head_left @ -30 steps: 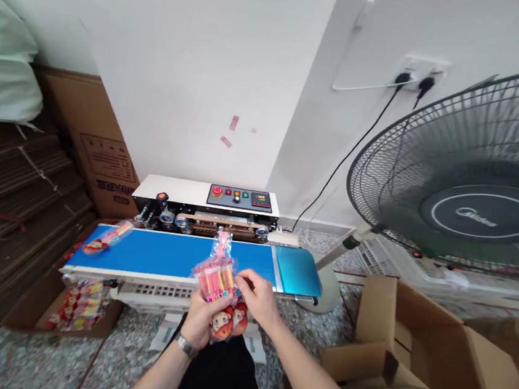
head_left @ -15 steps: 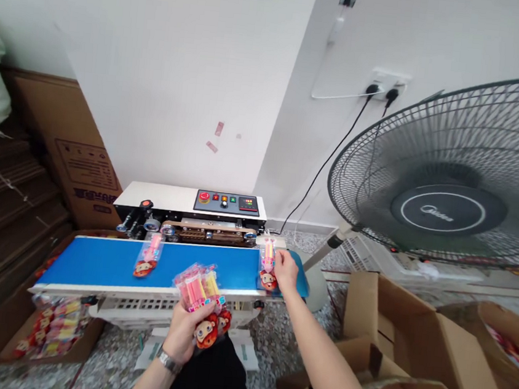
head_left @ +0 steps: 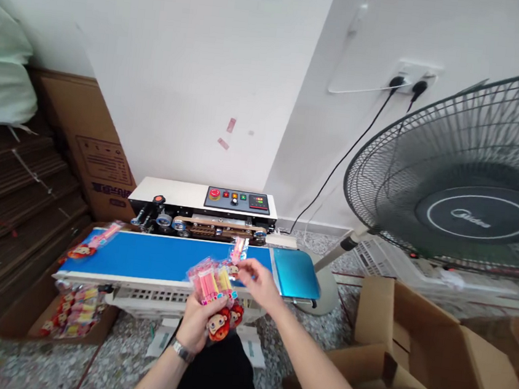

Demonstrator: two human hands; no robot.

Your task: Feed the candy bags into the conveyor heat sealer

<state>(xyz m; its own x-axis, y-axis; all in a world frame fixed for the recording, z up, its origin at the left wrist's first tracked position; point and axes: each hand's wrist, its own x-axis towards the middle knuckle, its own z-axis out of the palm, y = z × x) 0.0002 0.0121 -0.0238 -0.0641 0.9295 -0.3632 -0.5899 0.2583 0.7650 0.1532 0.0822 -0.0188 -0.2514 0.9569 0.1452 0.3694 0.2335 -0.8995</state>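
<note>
My left hand is closed around a bundle of clear packets with pink and yellow sticks inside and a red-haired cartoon head at the lower end. Just beyond the bundle, my right hand has its fingers bent together at the cartoon-head end of a single packet. That packet lies on the blue conveyor belt, its top edge at the rollers of the band sealing machine. Another packet lies tilted at the belt's left end.
A box of packets stands below the belt's left end. A large fan is on the right, above open cardboard boxes. Flattened cardboard is stacked at left. A metallic blue plate adjoins the belt's right end.
The single packet has travelled left along the belt, and my right hand has moved left with it. The other packet has reached the belt's left end and turned. My left hand still holds the bundle.
</note>
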